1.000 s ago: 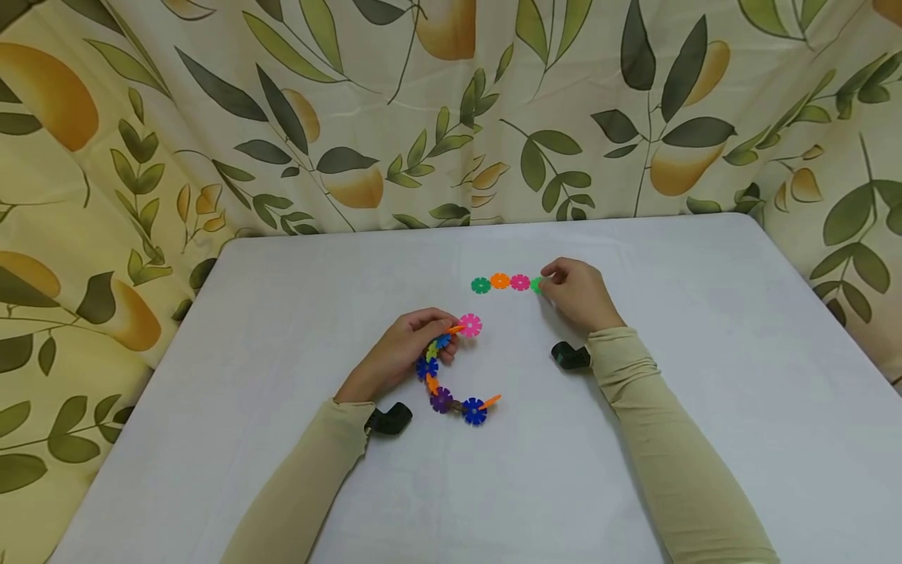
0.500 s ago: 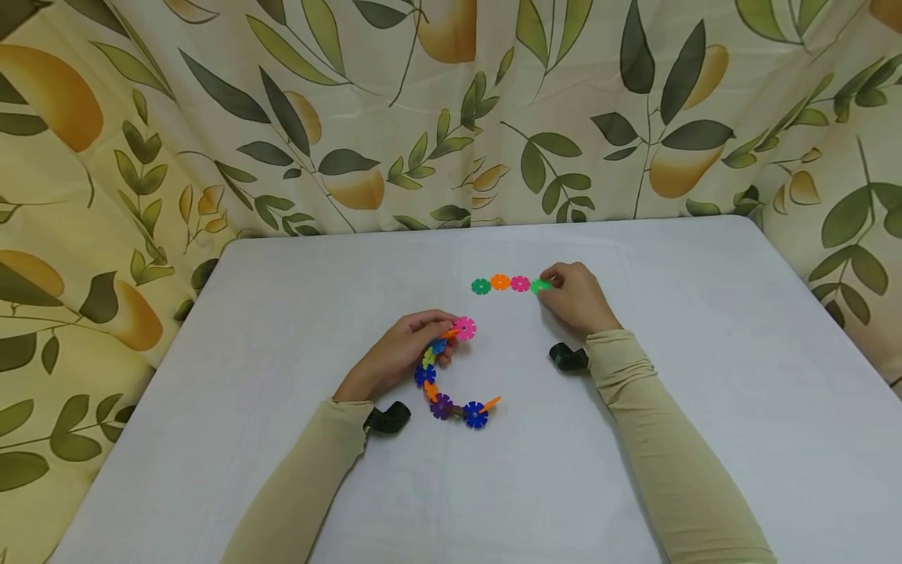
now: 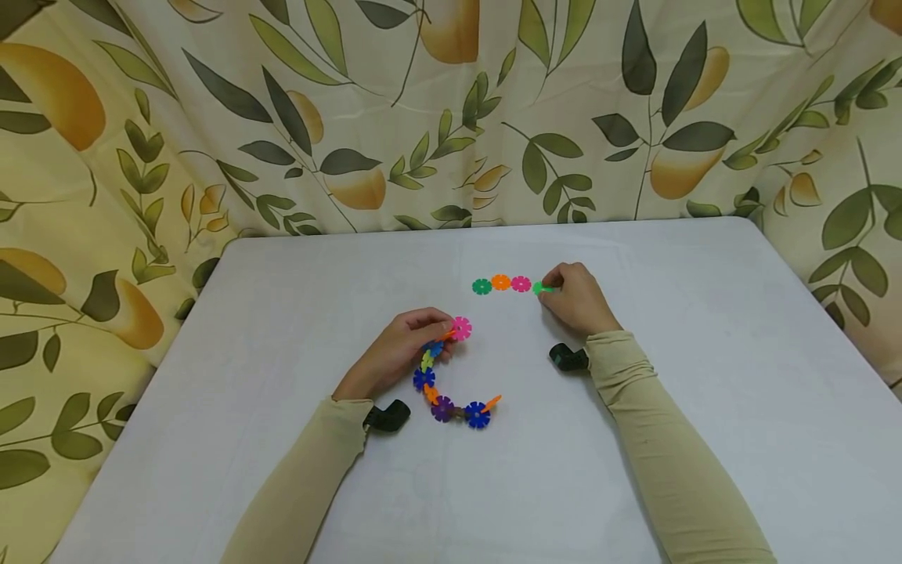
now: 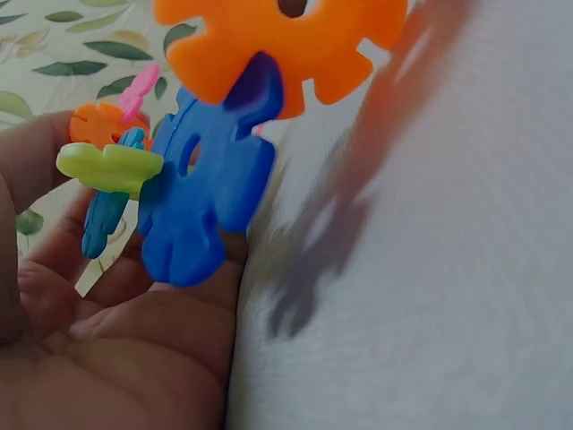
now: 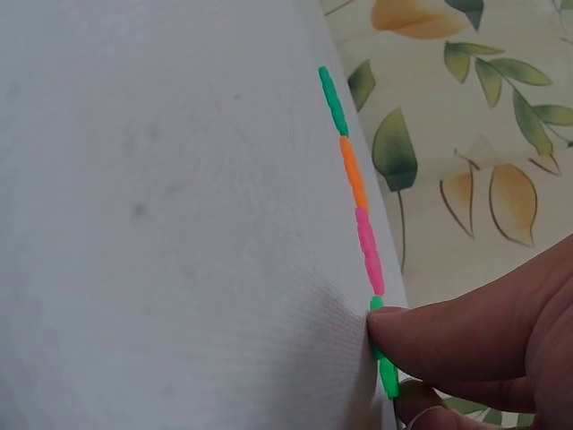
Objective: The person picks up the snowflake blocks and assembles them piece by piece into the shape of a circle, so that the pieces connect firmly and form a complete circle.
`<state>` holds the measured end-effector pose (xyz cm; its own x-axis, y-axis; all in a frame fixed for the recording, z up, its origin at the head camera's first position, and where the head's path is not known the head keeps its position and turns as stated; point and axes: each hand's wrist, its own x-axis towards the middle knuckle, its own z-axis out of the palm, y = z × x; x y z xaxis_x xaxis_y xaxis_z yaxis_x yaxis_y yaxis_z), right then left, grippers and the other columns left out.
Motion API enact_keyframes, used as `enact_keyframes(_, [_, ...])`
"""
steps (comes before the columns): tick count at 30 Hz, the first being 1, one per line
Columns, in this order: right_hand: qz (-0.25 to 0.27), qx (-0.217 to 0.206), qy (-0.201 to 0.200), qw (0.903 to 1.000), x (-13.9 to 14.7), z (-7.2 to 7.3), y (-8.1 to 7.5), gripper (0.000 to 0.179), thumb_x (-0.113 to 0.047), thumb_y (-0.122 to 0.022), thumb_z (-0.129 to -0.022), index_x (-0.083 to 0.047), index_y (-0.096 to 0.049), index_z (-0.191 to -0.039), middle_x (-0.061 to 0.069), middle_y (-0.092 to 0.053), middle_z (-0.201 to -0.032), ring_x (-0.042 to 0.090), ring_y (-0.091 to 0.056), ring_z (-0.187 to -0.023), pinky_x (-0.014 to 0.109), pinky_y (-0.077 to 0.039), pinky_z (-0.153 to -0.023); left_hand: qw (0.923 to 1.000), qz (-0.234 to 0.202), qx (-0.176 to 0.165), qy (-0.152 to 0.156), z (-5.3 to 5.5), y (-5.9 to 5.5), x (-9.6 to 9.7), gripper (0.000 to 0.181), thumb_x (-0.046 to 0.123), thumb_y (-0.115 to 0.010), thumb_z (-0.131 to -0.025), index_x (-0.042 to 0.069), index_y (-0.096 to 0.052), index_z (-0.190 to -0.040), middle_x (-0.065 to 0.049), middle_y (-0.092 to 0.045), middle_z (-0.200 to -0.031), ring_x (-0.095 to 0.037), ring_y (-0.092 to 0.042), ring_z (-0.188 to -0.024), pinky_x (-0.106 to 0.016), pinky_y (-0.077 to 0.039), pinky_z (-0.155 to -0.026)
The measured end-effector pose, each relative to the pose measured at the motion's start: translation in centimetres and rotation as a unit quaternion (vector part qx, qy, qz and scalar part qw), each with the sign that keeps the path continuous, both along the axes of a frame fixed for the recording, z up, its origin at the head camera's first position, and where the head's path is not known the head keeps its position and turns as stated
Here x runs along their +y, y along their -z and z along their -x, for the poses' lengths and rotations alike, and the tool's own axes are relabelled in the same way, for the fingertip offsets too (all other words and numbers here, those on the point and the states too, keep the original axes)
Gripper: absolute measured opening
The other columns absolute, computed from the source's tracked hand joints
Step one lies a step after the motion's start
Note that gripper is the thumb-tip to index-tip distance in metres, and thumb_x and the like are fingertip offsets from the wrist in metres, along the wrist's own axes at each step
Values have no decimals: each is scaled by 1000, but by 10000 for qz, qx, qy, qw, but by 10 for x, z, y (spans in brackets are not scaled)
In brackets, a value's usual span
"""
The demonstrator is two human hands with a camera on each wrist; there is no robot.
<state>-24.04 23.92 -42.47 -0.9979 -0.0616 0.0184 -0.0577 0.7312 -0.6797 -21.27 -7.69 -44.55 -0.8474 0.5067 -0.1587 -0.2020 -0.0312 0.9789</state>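
A leaf-print curtain [image 3: 437, 141] backs the white table [image 3: 338, 282]. The right hand [image 3: 576, 299] pinches a light-green disc [image 3: 539, 287], three discs [image 3: 501, 282] lined up leftward from it. Nearer the person, the left hand [image 3: 402, 345] grips a curved chain [image 3: 424, 380], its pink end disc [image 3: 462, 328] toward the right hand.

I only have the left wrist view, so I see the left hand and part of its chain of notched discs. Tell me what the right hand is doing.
Observer: The right hand pinches a bright green disc between its thumb and fingers.
Operator: Now tell me what lies beside that disc.
Observer: In the head view, a line runs leftward from it across the white table: a pink disc, then an orange disc, then a dark green disc.
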Motion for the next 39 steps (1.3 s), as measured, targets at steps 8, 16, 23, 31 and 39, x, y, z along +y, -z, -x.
enact_keyframes(8, [-10, 8, -29, 10000, -1, 0, 0, 35, -4, -64, -99, 18, -62, -125, 35, -56, -123, 47, -53, -117, 60, -45, -107, 9982, -136, 202, -555, 0, 2, 4, 18, 10, -58, -112, -2, -69, -120, -11, -68, -105, -22, -67, -85, -27, -60, -82])
enact_keyframes(16, [94, -17, -19, 10000, 1, 1, 2, 33, -5, -67, -99, 14, -55, -122, 30, -57, -114, 44, -54, -107, 56, -47, -99, 9957, -73, 148, -911, -1, 0, 7, 16, 11, -58, -112, 0, -64, -121, -14, -70, -104, -22, -69, -81, -27, -62, -78])
enact_keyframes(23, [432, 285, 55, 9986, 4, -1, 4, 24, 0, -66, -98, 9, -61, -119, 23, -64, -107, 37, -60, -99, 45, -49, -89, 9948, -36, 195, -997, -1, 0, 7, 15, 10, -54, -113, -2, -60, -119, -19, -71, -104, -20, -70, -78, -28, -62, -77])
enact_keyframes(31, [890, 487, -171, 9947, -2, -3, 1, 13, 1, -71, -98, 5, -75, -110, 20, -72, -100, 29, -62, -89, 31, -51, -79, 9951, 256, 181, -938, -1, -2, 8, 20, 12, -52, -114, -2, -60, -126, -19, -71, -107, -20, -68, -76, -26, -61, -77])
enact_keyframes(39, [1539, 168, -432, 9870, -15, -6, -3, 13, -1, -70, -100, 4, -77, -110, 15, -70, -82, 26, -63, -74, 27, -49, -73, 9961, 337, 201, -786, -2, -2, 7, 23, 15, -53, -114, -2, -64, -127, -18, -71, -108, -20, -68, -79, -26, -61, -78])
